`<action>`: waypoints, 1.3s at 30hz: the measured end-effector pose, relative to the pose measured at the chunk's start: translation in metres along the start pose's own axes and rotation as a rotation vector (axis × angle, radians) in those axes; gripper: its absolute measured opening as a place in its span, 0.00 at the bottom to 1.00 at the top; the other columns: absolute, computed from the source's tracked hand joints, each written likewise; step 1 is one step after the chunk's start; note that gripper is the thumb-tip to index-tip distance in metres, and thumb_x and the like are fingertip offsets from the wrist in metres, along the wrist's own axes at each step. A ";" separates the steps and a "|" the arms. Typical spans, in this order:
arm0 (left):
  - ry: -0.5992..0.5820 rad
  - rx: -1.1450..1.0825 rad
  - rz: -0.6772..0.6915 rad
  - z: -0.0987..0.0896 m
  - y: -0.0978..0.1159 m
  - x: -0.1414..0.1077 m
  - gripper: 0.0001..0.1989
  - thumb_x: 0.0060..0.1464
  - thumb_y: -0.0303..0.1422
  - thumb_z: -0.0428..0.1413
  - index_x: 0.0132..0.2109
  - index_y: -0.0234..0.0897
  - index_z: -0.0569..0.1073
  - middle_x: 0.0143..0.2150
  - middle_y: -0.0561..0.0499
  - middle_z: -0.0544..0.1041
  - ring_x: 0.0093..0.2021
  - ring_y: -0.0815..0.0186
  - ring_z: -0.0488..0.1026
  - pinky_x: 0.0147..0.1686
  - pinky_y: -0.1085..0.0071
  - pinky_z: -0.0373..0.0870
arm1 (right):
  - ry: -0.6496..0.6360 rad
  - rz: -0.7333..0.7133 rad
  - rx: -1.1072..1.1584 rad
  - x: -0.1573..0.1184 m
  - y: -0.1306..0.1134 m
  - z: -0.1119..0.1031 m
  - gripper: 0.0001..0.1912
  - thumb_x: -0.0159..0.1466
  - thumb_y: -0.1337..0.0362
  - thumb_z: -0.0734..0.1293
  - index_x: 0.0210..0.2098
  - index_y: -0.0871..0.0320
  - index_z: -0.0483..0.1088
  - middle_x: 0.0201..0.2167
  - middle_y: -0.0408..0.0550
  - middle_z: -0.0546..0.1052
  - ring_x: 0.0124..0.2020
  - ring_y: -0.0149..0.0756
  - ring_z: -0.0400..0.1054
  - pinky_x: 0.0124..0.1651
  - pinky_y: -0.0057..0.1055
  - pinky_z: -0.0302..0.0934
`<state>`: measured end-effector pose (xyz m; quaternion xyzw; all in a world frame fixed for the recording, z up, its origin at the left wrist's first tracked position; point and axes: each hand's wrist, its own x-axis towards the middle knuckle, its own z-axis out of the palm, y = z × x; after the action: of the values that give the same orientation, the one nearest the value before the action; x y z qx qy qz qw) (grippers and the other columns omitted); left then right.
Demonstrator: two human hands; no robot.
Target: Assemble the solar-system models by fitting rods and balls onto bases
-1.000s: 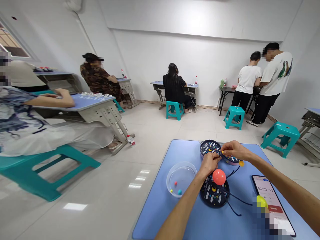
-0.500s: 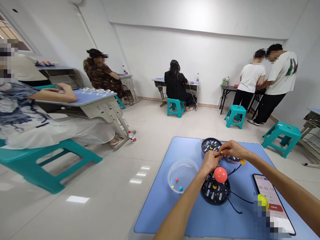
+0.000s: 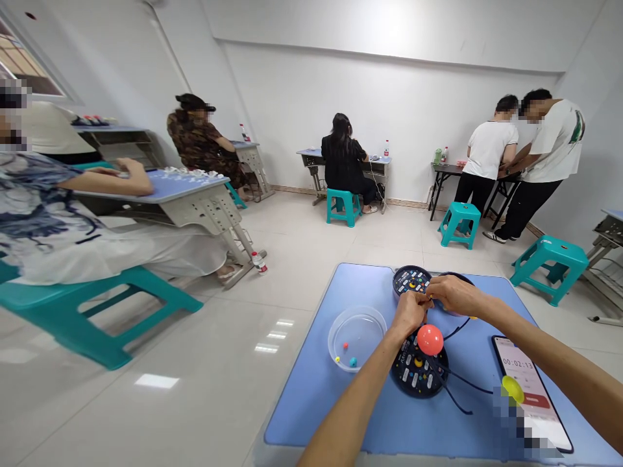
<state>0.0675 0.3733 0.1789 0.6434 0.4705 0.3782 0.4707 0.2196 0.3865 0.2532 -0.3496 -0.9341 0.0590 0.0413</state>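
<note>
My left hand (image 3: 409, 313) and my right hand (image 3: 452, 295) meet above a blue table (image 3: 311, 415), their fingertips pinching a small yellow-tipped piece (image 3: 429, 299). Just below them a coral-red ball (image 3: 430, 340) stands over a dark round planet-patterned disc (image 3: 416, 373), with thin dark wires (image 3: 460, 386) trailing from it. A second dark disc (image 3: 411, 280) lies beyond my hands, partly behind them. A clear plastic bowl (image 3: 354, 338) holding small coloured beads sits left of my left hand. A yellow ball (image 3: 513, 390) lies on a phone (image 3: 530, 383) showing a timer.
A seated person in a patterned top (image 3: 43, 207) rests a hand on a nearby desk (image 3: 195, 194). Several other people work at desks along the far walls. Teal plastic stools (image 3: 549, 266) stand around the tiled floor beyond the table.
My hands stay together at the same pinch while the whole view tips slightly, so the table sits higher in the frame. The phone timer has moved from 00:02:12 to 00:02:13.
</note>
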 end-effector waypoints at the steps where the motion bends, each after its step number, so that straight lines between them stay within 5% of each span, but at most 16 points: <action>1: 0.003 -0.003 -0.001 0.000 0.001 -0.001 0.10 0.53 0.27 0.55 0.30 0.33 0.81 0.13 0.55 0.67 0.18 0.69 0.65 0.28 0.72 0.65 | -0.018 -0.011 -0.037 0.000 0.000 0.000 0.14 0.59 0.78 0.60 0.31 0.60 0.75 0.30 0.50 0.75 0.30 0.35 0.66 0.32 0.29 0.53; 10: 0.026 -0.025 0.006 0.000 0.006 -0.005 0.12 0.55 0.31 0.55 0.27 0.33 0.81 0.12 0.55 0.65 0.18 0.69 0.64 0.29 0.70 0.65 | -0.093 -0.008 -0.151 -0.002 -0.007 -0.005 0.14 0.60 0.77 0.60 0.35 0.60 0.76 0.31 0.50 0.75 0.28 0.33 0.64 0.29 0.29 0.47; 24: 0.040 0.038 -0.008 0.003 0.000 0.001 0.13 0.55 0.34 0.55 0.28 0.32 0.79 0.14 0.53 0.68 0.19 0.69 0.64 0.25 0.72 0.61 | -0.182 0.198 -0.210 0.008 -0.016 -0.006 0.09 0.60 0.76 0.63 0.33 0.62 0.76 0.34 0.57 0.80 0.34 0.42 0.73 0.33 0.30 0.57; 33: -0.016 0.097 0.027 -0.004 0.008 -0.002 0.21 0.55 0.39 0.54 0.16 0.37 0.66 0.13 0.54 0.66 0.18 0.70 0.62 0.24 0.72 0.58 | -0.213 0.208 -0.228 0.005 -0.024 -0.016 0.09 0.62 0.75 0.62 0.35 0.65 0.76 0.35 0.60 0.79 0.35 0.42 0.74 0.33 0.30 0.56; 39: -0.022 0.113 0.022 -0.007 0.010 -0.003 0.10 0.52 0.31 0.55 0.25 0.35 0.76 0.13 0.56 0.67 0.19 0.69 0.64 0.24 0.72 0.60 | -0.180 0.251 -0.239 0.001 -0.031 -0.024 0.08 0.65 0.71 0.63 0.40 0.65 0.74 0.39 0.60 0.79 0.38 0.43 0.74 0.33 0.29 0.55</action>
<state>0.0627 0.3707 0.1901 0.6781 0.4788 0.3493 0.4347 0.2020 0.3658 0.2816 -0.4592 -0.8834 -0.0164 -0.0920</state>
